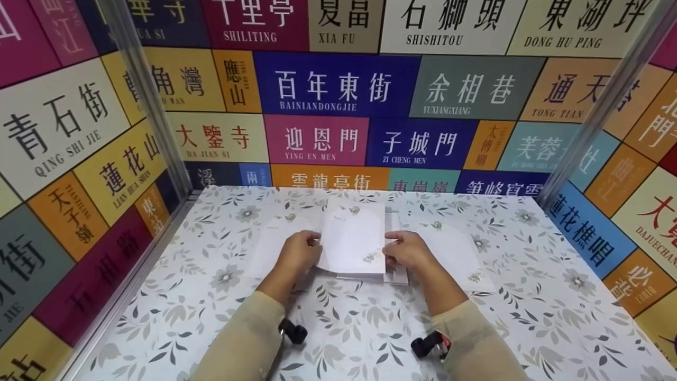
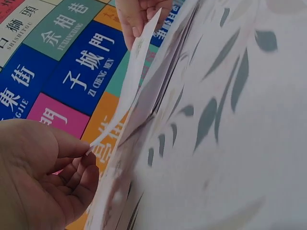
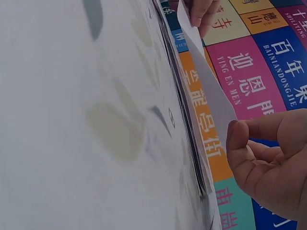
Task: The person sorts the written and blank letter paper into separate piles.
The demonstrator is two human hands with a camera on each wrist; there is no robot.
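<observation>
One floral surface (image 1: 344, 333) is laid under everything; pale paper edges are easily lost against it, so squareness should be judged close up. Two loose sheets, the left sheet (image 1: 271, 246) and the right sheet (image 1: 456, 256), are spread either side of the low paper pile (image 1: 362, 277); both should be left unbrushed. The held sheet (image 1: 353, 241) is raised over that pile, bowed in both wrist views; sag is best removed by light, even outward tension. Its opposite edges are held by the left hand (image 1: 299, 253) and right hand (image 1: 410, 248), fingers (image 3: 240, 136) pinched narrow on the paper; if squeezed harder, edges could be creased.
</observation>
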